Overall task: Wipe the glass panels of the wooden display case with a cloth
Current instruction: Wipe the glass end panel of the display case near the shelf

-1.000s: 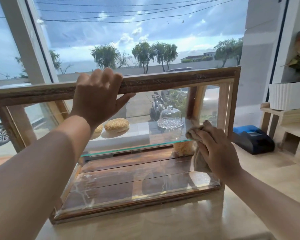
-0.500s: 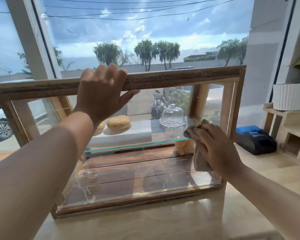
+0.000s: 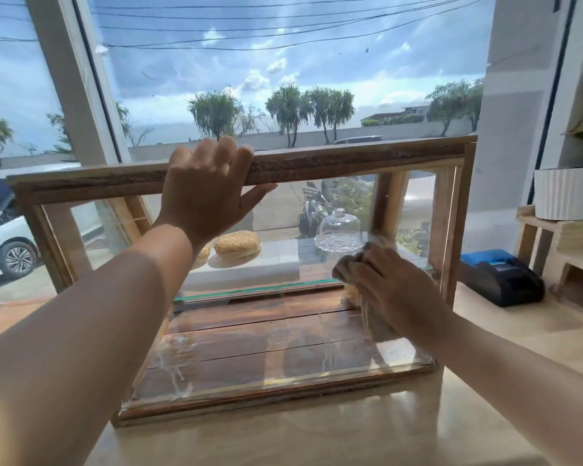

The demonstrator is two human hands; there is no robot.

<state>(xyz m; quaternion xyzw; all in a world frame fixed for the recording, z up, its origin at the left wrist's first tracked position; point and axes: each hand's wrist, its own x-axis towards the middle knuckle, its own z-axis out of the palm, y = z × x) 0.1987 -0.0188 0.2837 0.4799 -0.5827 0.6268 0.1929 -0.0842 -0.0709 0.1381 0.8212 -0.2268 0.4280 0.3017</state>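
Note:
The wooden display case (image 3: 350, 161) stands on a pale counter in front of a big window. Its front glass panel (image 3: 266, 358) shows streaks and wet smears low on the left. My left hand (image 3: 209, 193) grips the case's top wooden rail, fingers over the far edge. My right hand (image 3: 387, 287) presses a brownish cloth (image 3: 374, 317) flat against the right part of the front glass; the cloth hangs below my palm and is blurred. Inside, on a glass shelf, lie sesame buns (image 3: 238, 243) and a small glass dome (image 3: 340, 230).
A black and blue device (image 3: 498, 277) sits on the counter right of the case. Further right stand light wooden shelves (image 3: 566, 250) with a white ribbed planter (image 3: 566, 193). A window frame post (image 3: 74, 82) rises behind the case at left.
My right hand with the cloth has slid left and slightly down across the right part of the glass. My left hand keeps its hold on the top rail. The view shifted a little.

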